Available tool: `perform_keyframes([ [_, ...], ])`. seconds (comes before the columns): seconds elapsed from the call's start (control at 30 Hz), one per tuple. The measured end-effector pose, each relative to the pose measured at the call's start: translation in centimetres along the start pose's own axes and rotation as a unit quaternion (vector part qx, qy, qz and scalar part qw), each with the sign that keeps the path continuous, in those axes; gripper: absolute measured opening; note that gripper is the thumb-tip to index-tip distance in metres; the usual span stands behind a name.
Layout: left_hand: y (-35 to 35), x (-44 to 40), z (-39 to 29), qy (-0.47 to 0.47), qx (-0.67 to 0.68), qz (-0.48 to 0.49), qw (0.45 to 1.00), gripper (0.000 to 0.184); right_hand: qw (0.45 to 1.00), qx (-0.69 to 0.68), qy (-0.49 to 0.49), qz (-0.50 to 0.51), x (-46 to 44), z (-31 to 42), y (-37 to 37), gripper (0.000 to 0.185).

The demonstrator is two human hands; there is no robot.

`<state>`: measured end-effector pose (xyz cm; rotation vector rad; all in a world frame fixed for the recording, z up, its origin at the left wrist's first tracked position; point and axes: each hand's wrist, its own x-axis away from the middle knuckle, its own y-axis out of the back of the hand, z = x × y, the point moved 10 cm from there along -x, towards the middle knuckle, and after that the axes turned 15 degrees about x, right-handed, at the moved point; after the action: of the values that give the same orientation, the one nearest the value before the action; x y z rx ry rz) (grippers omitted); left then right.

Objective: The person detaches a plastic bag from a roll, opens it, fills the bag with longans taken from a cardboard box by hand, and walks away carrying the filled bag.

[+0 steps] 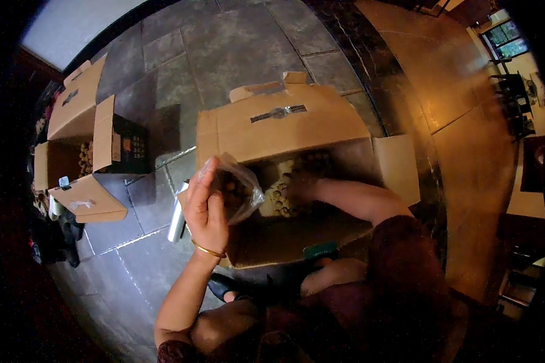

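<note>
In the head view my left hand point(206, 202) holds a clear plastic bag point(248, 187) upright at its side, with the fingers pointing up. Dark brown roundish pieces show through the film. The bag is over the left part of an open cardboard box point(284, 130) in front of my knees. My right hand point(303, 189) reaches down into this box, dark and blurred, so its fingers cannot be made out. Beside it lie several small, pale, round pieces point(280, 196), too dim to name. A gold bangle point(209, 249) circles my left wrist.
Another open carton point(88, 196), with similar round pieces point(86, 158) inside, stands at the left. A shiny silver roll-like object point(176, 221) lies left of the near box on grey floor tiles point(224, 48). Dark items lie at the far left; furniture point(518, 103) stands at the right.
</note>
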<state>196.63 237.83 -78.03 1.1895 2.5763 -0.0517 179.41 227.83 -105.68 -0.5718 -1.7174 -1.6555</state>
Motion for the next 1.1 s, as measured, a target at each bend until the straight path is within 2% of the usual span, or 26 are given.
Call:
perform_keyframes([
  [0.13,0.1,-0.2,-0.8,-0.020,-0.028,-0.008,0.999,0.046,0.977,-0.174,-0.109,-0.053,-3.5,-1.7,-6.1,0.032],
  [0.2,-0.3,-0.3,-0.9,-0.017,-0.030,-0.006,0.999,0.047,0.962,-0.217,-0.129,-0.100,-3.8,-2.8,-7.9,0.032],
  [0.27,-0.2,-0.4,-1.0,-0.011,-0.020,-0.005,1.000,0.048,0.956,-0.216,-0.109,-0.168,-4.1,-3.4,-8.3,0.032],
  [0.33,-0.4,-0.4,-1.4,-0.019,-0.056,0.017,0.998,0.047,0.951,-0.287,-0.106,-0.053,-1.5,-3.4,-5.9,0.034],
  [0.43,-0.6,-0.3,-1.1,-0.017,-0.046,0.027,0.998,0.047,0.900,-0.402,-0.118,0.118,5.3,-2.7,1.1,0.038],
  [0.5,-0.6,-0.4,-0.9,-0.012,-0.035,0.035,0.999,0.046,0.862,-0.473,-0.054,0.176,9.1,-0.9,6.3,0.038],
  [0.53,-0.7,-0.4,-0.8,-0.006,-0.036,0.043,0.998,0.046,0.836,-0.507,-0.011,0.207,10.4,0.3,8.3,0.037],
  [0.63,-0.9,-0.6,-0.9,0.003,-0.022,0.060,0.998,0.046,0.658,-0.744,0.098,0.060,13.5,3.3,18.1,0.033],
  [0.7,-1.0,-0.7,-1.1,-0.004,-0.004,0.065,0.998,0.047,0.562,-0.813,0.134,0.064,12.7,4.8,20.5,0.027],
  [0.83,-0.8,-0.1,-1.0,-0.028,0.021,0.066,0.997,0.049,0.363,-0.930,0.034,0.046,6.8,5.7,18.1,0.017],
  [0.9,-0.8,0.4,-1.0,-0.015,0.028,0.061,0.998,0.049,0.224,-0.966,-0.088,-0.090,3.7,4.0,16.3,0.025],
  [0.93,-0.8,0.4,-1.2,-0.003,0.032,0.057,0.998,0.049,0.185,-0.967,-0.121,-0.127,4.1,3.6,15.9,0.023],
  [1.03,-0.6,0.1,-1.4,-0.020,0.010,0.055,0.998,0.048,0.217,-0.970,-0.028,-0.109,5.2,4.1,17.9,0.022],
  [1.1,-0.5,0.0,-1.1,-0.027,0.017,0.048,0.998,0.044,0.238,-0.966,-0.052,-0.080,5.9,4.7,18.1,0.033],
])
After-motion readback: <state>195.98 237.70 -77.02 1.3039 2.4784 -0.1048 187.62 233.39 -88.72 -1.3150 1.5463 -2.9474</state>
